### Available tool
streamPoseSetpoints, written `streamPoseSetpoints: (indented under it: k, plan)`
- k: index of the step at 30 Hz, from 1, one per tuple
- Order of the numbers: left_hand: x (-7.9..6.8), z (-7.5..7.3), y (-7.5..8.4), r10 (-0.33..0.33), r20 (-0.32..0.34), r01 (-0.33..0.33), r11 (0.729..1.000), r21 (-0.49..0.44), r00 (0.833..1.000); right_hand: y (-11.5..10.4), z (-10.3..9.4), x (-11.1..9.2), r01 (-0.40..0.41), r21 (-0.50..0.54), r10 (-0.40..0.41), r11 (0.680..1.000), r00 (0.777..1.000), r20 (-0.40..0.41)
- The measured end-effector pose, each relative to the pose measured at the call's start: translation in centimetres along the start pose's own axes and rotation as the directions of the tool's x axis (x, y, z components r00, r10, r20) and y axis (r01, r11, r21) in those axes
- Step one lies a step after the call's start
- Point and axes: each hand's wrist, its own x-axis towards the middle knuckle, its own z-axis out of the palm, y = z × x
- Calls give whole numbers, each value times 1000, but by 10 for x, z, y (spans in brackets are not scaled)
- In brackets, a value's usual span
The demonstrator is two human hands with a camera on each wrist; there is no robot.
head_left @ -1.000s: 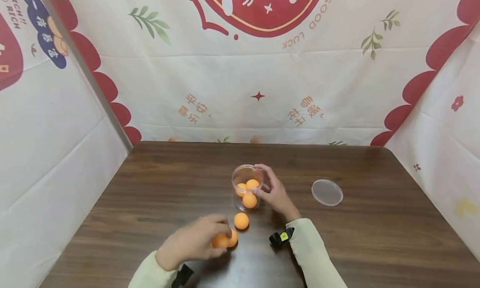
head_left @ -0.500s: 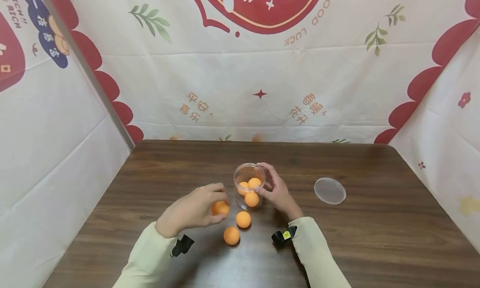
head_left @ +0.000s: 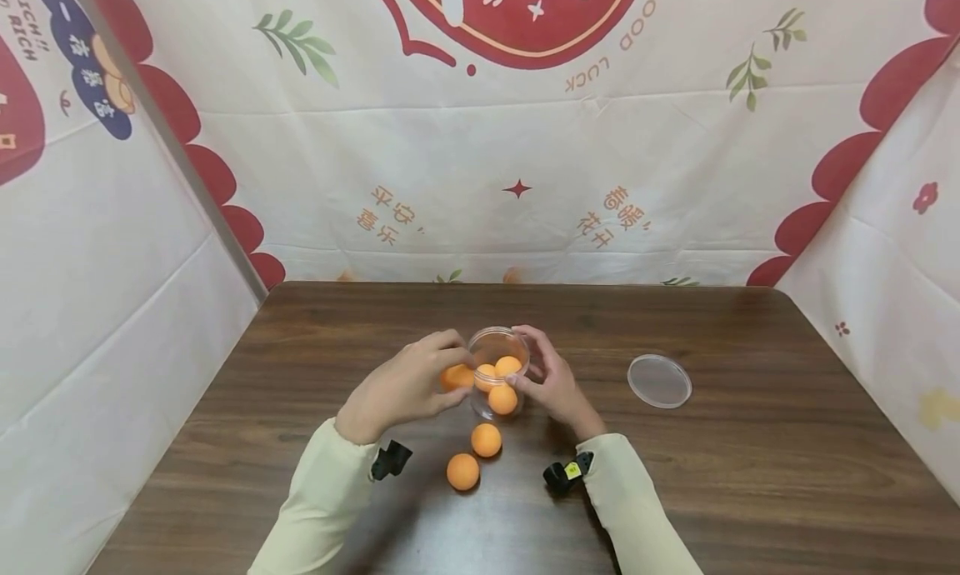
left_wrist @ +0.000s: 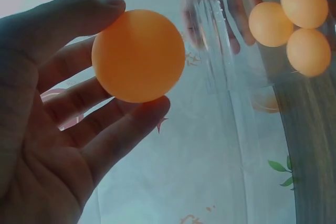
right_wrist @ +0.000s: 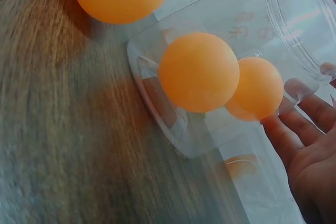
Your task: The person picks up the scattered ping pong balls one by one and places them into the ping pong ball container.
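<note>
My left hand [head_left: 405,389] pinches an orange ping-pong ball [left_wrist: 139,56] between thumb and fingers, just left of the rim of a clear plastic jar [head_left: 497,340]. In the left wrist view the ball is outside the jar's mouth. My right hand [head_left: 558,392] holds the jar from its right side, thumb toward the front and fingers behind. Three orange balls [head_left: 502,400] show through the jar's wall. The jar stands on the table with its mouth up. Two more ping-pong balls [head_left: 462,472] lie loose in front of it.
A round clear lid [head_left: 659,382] lies flat on the brown wooden table [head_left: 750,475], right of the jar. White printed cloth [head_left: 465,158] hangs behind the table and along both sides. Each wrist wears a small black camera [head_left: 392,460].
My left hand has picked one ping-pong ball off the table, lifted it and carried it forward and right to the jar's rim. My right hand stays on the jar.
</note>
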Motion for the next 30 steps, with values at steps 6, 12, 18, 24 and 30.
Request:
streamPoseSetpoints:
  k: [6,12,18,24,30]
  plan:
    - [9,4,-3,15,-56,-14,1000,6,998,12,2,1,17,13,-18,1000,1000,11]
    - [19,11,-9,17,-92,-17,1000,0,996,37,3,4,52,39,-53,998,999,7]
    - [31,20,-16,8,-88,-7,1000,19,996,39,0,5,60,38,-60,997,998,-1]
    - [38,30,-23,12,-87,-11,1000,10,996,38,0,5,59,32,-59,998,998,3]
    - [42,43,-29,25,-98,-24,1000,11,995,38,0,4,34,29,-34,999,999,-3]
